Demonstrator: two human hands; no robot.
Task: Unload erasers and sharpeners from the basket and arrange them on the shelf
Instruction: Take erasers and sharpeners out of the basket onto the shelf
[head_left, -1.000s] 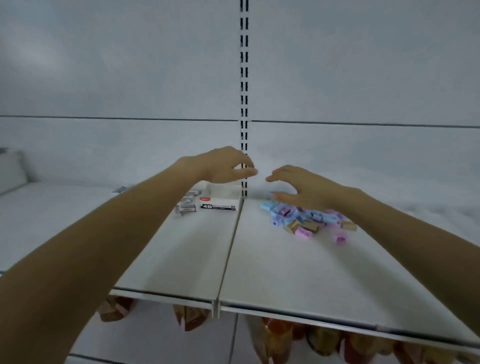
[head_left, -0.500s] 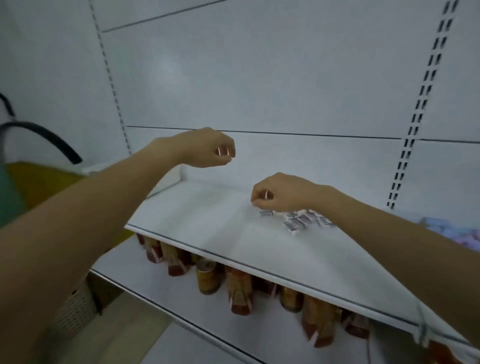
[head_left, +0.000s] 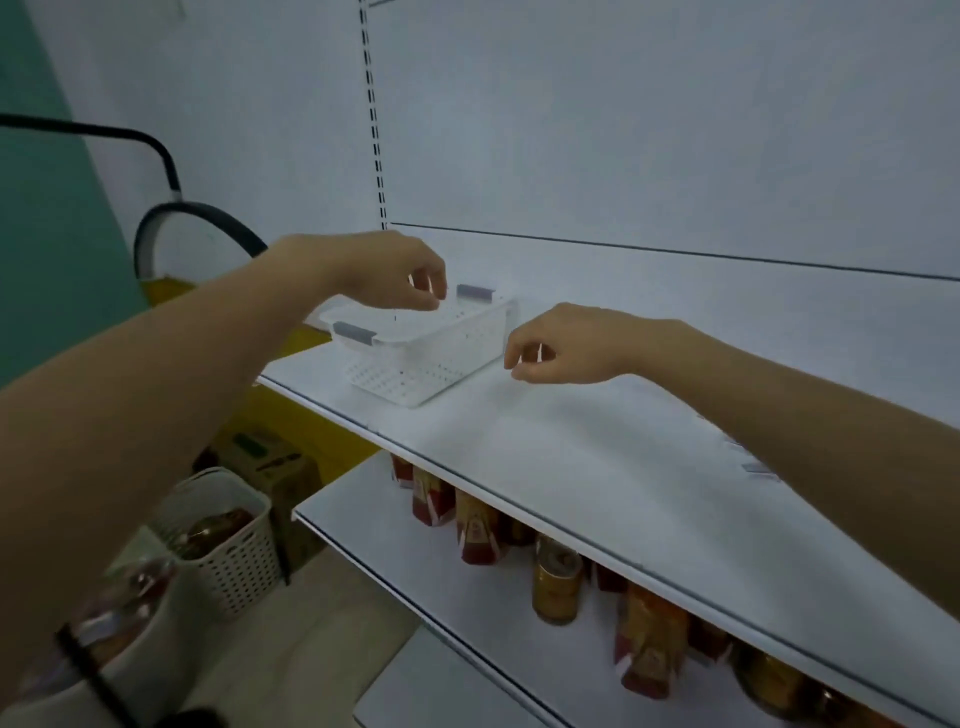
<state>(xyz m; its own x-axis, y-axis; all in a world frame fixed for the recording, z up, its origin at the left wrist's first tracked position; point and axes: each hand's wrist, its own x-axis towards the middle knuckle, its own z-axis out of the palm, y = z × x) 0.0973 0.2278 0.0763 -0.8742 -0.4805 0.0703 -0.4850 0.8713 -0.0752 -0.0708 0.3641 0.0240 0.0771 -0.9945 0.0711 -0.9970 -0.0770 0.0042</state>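
Observation:
A white perforated basket with grey handle clips stands at the left end of the white shelf. I cannot see anything inside it from here. My left hand hovers over the basket's rim with fingers curled downward and nothing in them. My right hand hangs just right of the basket, above the shelf, fingers loosely curled and holding nothing. A few small grey pieces lie on the shelf at the right, mostly hidden behind my right forearm.
Below, a lower shelf carries red pouches and gold cans. On the floor at the left stand a perforated bin with bottles and a cardboard box. A black hose curves along the wall.
My view has swung left, from the pile of erasers and sharpeners to the shelf's left end. The white basket has come into sight. Both hands moved left with it, the left now above the basket.

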